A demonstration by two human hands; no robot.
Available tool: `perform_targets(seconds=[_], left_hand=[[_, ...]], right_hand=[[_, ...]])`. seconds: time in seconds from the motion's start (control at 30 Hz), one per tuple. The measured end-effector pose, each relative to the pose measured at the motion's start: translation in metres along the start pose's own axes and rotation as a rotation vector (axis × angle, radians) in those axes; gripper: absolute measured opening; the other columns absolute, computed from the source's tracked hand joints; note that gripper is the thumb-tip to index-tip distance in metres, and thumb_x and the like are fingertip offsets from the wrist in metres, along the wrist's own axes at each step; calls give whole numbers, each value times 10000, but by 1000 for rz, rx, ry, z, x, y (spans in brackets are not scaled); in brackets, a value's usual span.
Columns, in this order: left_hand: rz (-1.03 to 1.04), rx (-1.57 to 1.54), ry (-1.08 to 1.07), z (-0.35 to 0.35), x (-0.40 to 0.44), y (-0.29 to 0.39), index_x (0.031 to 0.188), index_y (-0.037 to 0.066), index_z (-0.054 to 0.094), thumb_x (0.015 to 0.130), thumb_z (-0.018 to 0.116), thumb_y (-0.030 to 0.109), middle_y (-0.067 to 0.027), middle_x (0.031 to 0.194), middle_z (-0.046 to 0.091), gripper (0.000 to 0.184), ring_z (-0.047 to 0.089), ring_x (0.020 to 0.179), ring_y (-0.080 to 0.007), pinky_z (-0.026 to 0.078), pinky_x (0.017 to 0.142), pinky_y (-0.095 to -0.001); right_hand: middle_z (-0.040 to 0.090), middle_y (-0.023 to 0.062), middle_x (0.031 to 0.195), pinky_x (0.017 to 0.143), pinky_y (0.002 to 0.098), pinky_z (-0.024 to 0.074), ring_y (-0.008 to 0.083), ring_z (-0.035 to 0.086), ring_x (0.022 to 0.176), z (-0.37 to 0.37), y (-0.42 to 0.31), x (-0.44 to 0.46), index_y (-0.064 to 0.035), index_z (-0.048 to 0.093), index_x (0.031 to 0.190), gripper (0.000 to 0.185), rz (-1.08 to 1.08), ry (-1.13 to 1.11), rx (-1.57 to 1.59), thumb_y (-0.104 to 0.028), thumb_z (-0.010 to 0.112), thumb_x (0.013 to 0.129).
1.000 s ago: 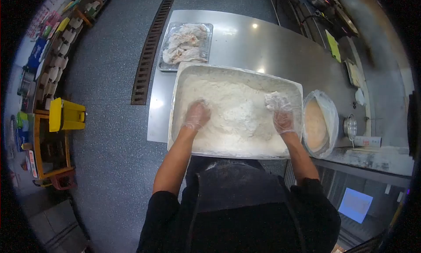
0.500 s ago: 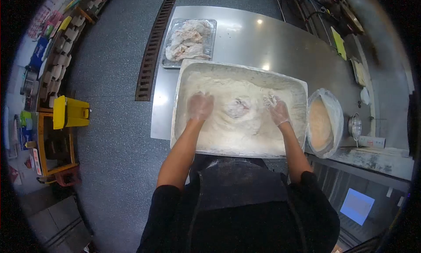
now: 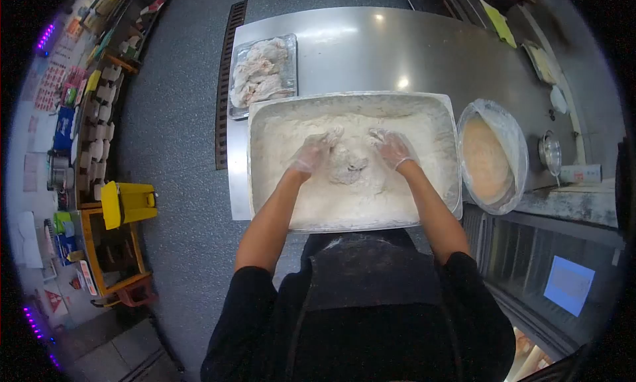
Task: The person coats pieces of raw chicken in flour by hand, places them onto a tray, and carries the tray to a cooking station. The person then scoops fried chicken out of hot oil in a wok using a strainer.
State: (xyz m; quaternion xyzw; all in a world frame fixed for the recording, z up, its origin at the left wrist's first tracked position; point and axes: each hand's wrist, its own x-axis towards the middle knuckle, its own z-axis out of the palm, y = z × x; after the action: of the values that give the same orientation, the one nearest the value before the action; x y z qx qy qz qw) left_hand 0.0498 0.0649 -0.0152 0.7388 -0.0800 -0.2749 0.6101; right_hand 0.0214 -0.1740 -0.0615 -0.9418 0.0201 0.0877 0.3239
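Observation:
A large rectangular tub (image 3: 437, 213) of white flour stands at the table's near edge. In its middle lies a flour-coated lump (image 3: 348, 170), partly buried. My left hand (image 3: 315, 150), in a clear glove, rests in the flour at the lump's upper left, its fingers apart and floury. Opposite it, at the upper right, my right hand (image 3: 392, 147) is gloved too, with spread, flour-caked fingers. Neither hand grips anything that I can make out.
Floured pieces, apparently meat, lie on a metal tray (image 3: 293, 57) behind the tub on the steel table (image 3: 344, 51). To the right are a plastic-lined container (image 3: 487, 158) of pale orange powder and a metal bowl (image 3: 549, 151). A yellow bin (image 3: 128, 204) stands left.
Both hands have moved inward from the tub's sides to either side of the middle. The lump there shows more clearly than before. The camera view has shifted slightly.

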Motion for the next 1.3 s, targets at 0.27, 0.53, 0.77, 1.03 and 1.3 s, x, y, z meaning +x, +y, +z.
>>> perform_targets(seconds=[0.27,0.53,0.77,1.03,1.3], left_hand=[[102,33,115,9,49,-8,1171,0,531,901,462,294,-78,1122,579,406,516,970,-142,398,848,-278],[132,615,-257,-8,71,-91,1235,54,473,912,393,350,-126,1250,482,445,446,1129,-217,329,963,-355],[-238,861,-111,-22,-19,0,1168,73,522,865,407,211,-141,1179,543,352,498,1080,-300,380,915,-379],[-244,618,162,-24,-72,2,1156,26,515,924,317,299,-183,1210,507,410,439,1167,-300,313,988,-383],[-116,983,157,-34,-70,-30,1095,121,573,879,378,258,-197,990,598,322,566,919,-351,432,814,-435]], right_hand=[[503,167,1218,992,370,322,319,444,1152,-8,1,5,-74,543,1163,460,158,-8,241,-354,498,801],[553,168,1156,939,334,373,292,511,1081,4,14,10,-53,561,1136,428,176,101,221,-312,532,797],[507,178,1203,972,370,355,308,482,1114,-35,-44,-16,-39,532,1163,510,-3,-34,138,-309,595,734],[607,208,985,831,389,465,300,584,964,27,-86,2,-27,598,1031,341,-336,-402,-522,-197,546,740],[591,216,994,810,395,462,318,582,929,40,-97,10,-40,584,1022,361,-507,-506,-367,-68,516,669]])
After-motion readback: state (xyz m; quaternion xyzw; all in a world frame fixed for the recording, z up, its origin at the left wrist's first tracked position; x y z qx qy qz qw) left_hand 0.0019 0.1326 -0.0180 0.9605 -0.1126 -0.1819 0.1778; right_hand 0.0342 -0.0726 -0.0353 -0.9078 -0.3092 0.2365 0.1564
